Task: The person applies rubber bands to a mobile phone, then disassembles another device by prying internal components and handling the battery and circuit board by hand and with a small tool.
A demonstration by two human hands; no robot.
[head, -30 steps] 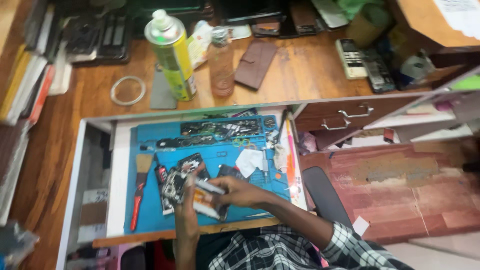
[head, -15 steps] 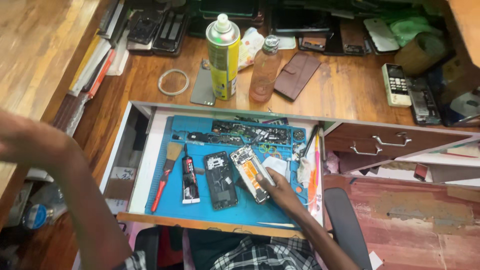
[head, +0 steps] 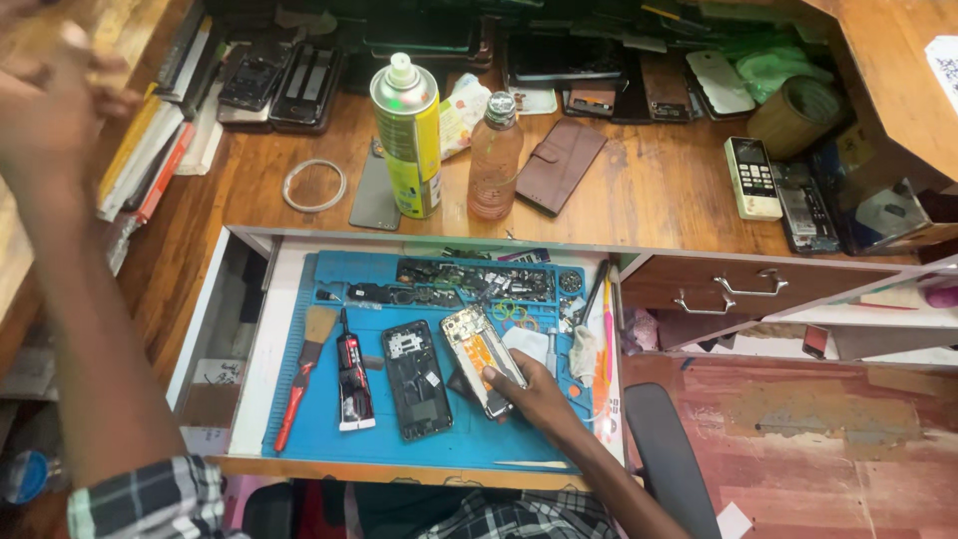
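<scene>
My right hand (head: 536,396) rests on the blue work mat (head: 319,419) in the open drawer and grips the lower end of an opened phone body (head: 481,344) with orange parts inside. Beside it to the left lies a dark phone back frame (head: 416,379), flat on the mat. My left hand (head: 50,110) is raised far out to the upper left over the wooden desk, blurred, and nothing can be made out in it. Left of the dark frame lie a black and red glue tube (head: 351,379) and a red-handled brush (head: 302,374).
On the desk stand a yellow spray can (head: 409,135) and a small brownish bottle (head: 495,155), with a brown wallet case (head: 561,165), a tape ring (head: 313,185) and several phones behind. Stacked books (head: 150,150) line the left. A wooden drawer (head: 748,284) is to the right.
My left hand left the drawer and swung up to the far left. My right hand stayed on the orange-lined phone body, which now lies on the mat beside the dark frame.
</scene>
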